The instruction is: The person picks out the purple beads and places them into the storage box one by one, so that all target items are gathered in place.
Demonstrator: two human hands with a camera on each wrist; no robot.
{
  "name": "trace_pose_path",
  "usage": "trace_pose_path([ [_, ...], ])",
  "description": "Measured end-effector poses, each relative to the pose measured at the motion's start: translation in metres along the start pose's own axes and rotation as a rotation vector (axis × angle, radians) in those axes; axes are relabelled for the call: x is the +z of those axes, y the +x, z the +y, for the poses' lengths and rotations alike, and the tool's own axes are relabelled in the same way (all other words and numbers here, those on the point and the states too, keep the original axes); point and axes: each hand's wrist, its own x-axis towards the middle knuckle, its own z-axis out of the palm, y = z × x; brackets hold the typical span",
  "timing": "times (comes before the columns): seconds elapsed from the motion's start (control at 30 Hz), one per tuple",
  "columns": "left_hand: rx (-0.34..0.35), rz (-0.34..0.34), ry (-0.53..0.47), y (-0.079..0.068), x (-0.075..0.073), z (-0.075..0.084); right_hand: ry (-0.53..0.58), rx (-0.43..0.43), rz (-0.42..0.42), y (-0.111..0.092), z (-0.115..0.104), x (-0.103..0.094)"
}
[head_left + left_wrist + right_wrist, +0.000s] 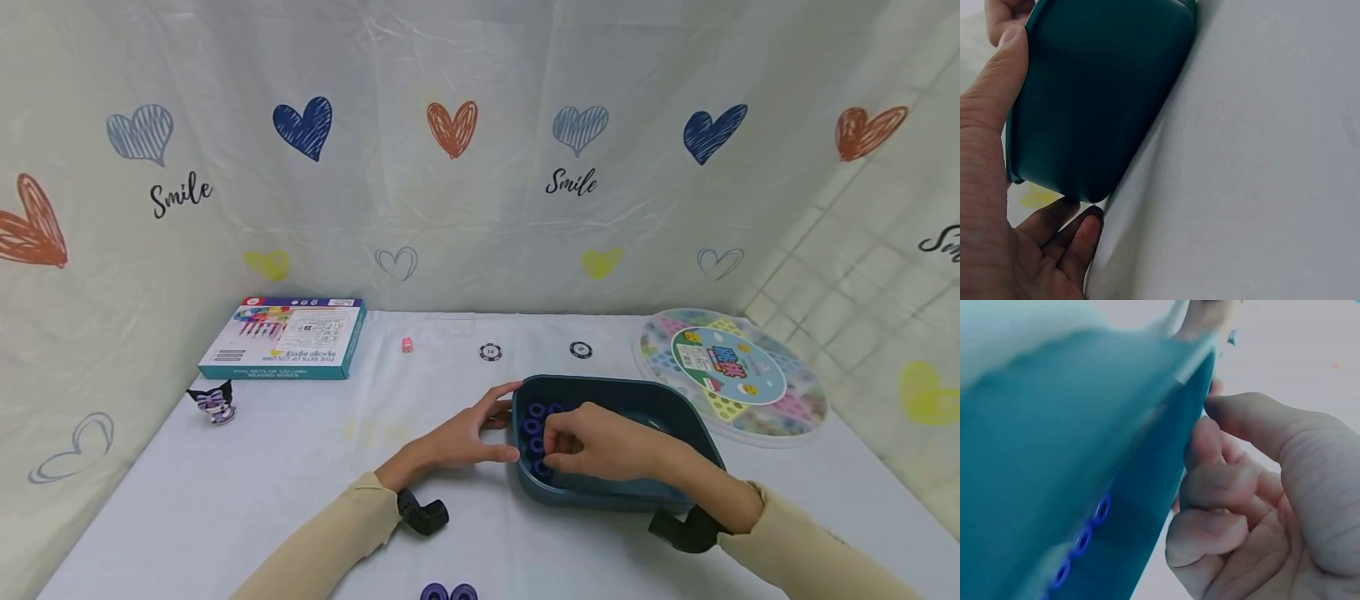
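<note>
A dark teal plastic tub (600,496) stands on the white table in front of me. Several purple rings (532,427) lie along its left end inside. My left hand (468,433) rests against the tub's left end, thumb at the rim near the front corner and index finger at the back corner. My right hand (592,442) reaches into the tub with fingers curled, thumb and index fingertips close together beside the rings. I cannot tell whether a ring sits between those fingertips. In the right wrist view, a row of rings (1080,542) shows left of the fingers.
Two more purple rings (463,593) lie at the table's front edge. Toward the back are a boxed set (285,337), a small figurine (216,402), a tiny pink piece (407,344) and two chips, black-and-white (491,352). A round patterned board (727,367) lies behind the tub at right.
</note>
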Motion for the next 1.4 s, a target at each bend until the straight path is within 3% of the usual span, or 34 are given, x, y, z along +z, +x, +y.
trace_pose_path([
  [0.13, 0.007, 0.013, 0.018, 0.002, 0.002, -0.01, -0.031, -0.017, 0.002, -0.002, -0.014, 0.01],
  [0.37, 0.042, 0.015, -0.005, 0.003, 0.001, -0.011, -0.13, -0.091, 0.03, -0.005, -0.042, 0.026],
  [0.47, 0.04, 0.019, 0.01, 0.002, 0.001, -0.009, -0.14, -0.12, -0.014, -0.003, -0.052, 0.038],
  [0.67, 0.013, 0.013, 0.02, 0.004, 0.001, -0.01, -0.203, -0.306, -0.135, 0.002, -0.066, 0.07],
  [0.8, -0.003, 0.015, 0.03, 0.003, 0.002, -0.007, -0.261, -0.39, -0.246, 0.006, -0.072, 0.082],
  [0.87, -0.003, 0.013, 0.024, 0.002, 0.001, -0.001, -0.29, -0.435, -0.263, 0.006, -0.072, 0.086],
  [1.03, 0.003, -0.004, 0.015, -0.002, -0.002, 0.019, -0.284, -0.457, -0.279, 0.006, -0.069, 0.092],
  [1.13, -0.003, -0.005, 0.018, -0.003, -0.003, 0.023, -0.279, -0.442, -0.297, 0.007, -0.067, 0.092],
  [1.4, -0.014, 0.018, 0.024, 0.0, 0.002, -0.002, -0.259, -0.403, -0.312, 0.004, -0.064, 0.092],
])
